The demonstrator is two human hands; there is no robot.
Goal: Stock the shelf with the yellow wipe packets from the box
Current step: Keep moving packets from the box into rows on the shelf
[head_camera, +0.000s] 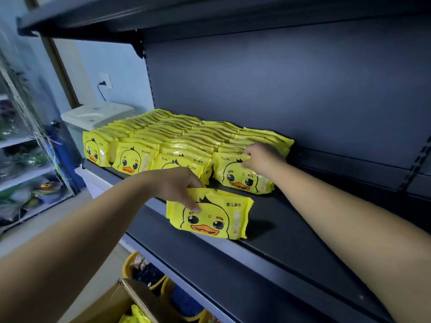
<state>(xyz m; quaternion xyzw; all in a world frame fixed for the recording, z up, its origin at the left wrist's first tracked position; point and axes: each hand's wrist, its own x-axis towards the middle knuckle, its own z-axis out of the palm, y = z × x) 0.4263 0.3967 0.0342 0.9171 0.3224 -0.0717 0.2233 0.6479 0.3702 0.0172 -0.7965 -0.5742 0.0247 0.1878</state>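
Several rows of yellow duck-print wipe packets [163, 136] stand upright on the left part of the dark shelf [291, 229]. My left hand [177, 185] grips the top edge of one yellow packet [210, 215] that stands alone near the shelf's front edge. My right hand [262, 158] pinches the top of the front packet [240, 176] of the rightmost row. A cardboard box [112, 304] with more yellow packets in it sits on the floor at bottom left.
The right half of the dark shelf is bare, under another shelf [140, 17] overhead. Yellow baskets [149, 273] of goods sit on the lower level. At left are a white appliance [98, 115] and a metal rack [30, 159] with bagged goods.
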